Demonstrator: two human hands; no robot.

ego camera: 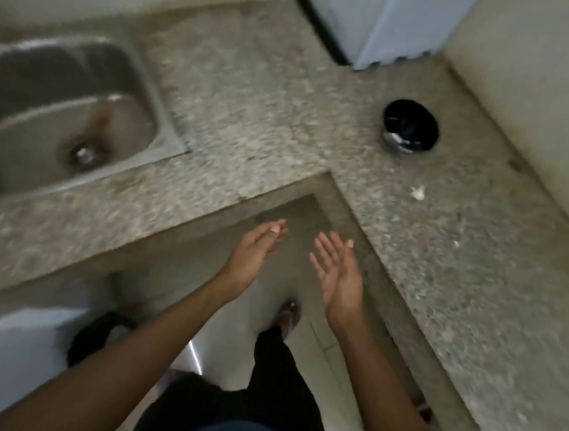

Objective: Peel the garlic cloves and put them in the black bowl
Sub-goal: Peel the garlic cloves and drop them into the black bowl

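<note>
L hand: my left hand (254,247) is out in front of me, fingers straight & together, palm turned inward, nothing in it.
R hand: my right hand (339,275) is spread loose, palm facing up & toward the left one, fingers relaxed, holding nothing.
Hands rel.: near each other w/ a gap between, not touching; both hang over the inner corner of the L-shaped counter, above the floor, not on the stone.
Bowl: black bowl (410,127) sits on the speckled counter (251,109) to my right & farther back, near the wall, well apart from both hands. Something pale shows low inside it; too blurred to tell what.
Garlic: small white garlic bit (417,192) lies on the counter just in front of the bowl, between bowl & my right hand; can't tell if clove or skin.
Sink: steel sink (62,110) sunk into the counter far left, drain visible.
Back: light blue box-shaped thing (389,21) stands at the counter's back corner, behind the bowl.
Below: my dark trousers & one foot (290,315) on the pale floor.
</note>
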